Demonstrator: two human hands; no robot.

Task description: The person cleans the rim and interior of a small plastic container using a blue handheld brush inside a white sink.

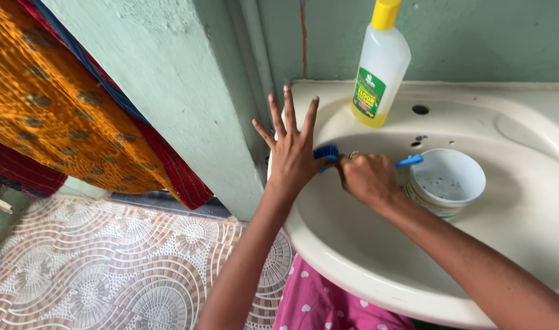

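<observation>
My right hand point(366, 177) is closed around a blue brush point(326, 152), whose bristle end presses on the left inner wall of a cream washbasin point(377, 256). The brush's blue handle tip sticks out past my fist toward a white plastic cup point(445, 181) that sits in the basin bowl. My left hand point(292, 150) lies flat on the basin's left rim with fingers spread, right beside the bristles and holding nothing.
A clear bottle of yellow liquid with a yellow cap point(380, 64) stands on the basin's back ledge. A pale green wall corner point(188, 98) rises left of the basin. An orange patterned cloth point(65, 116) hangs at left above a tiled floor point(120, 269).
</observation>
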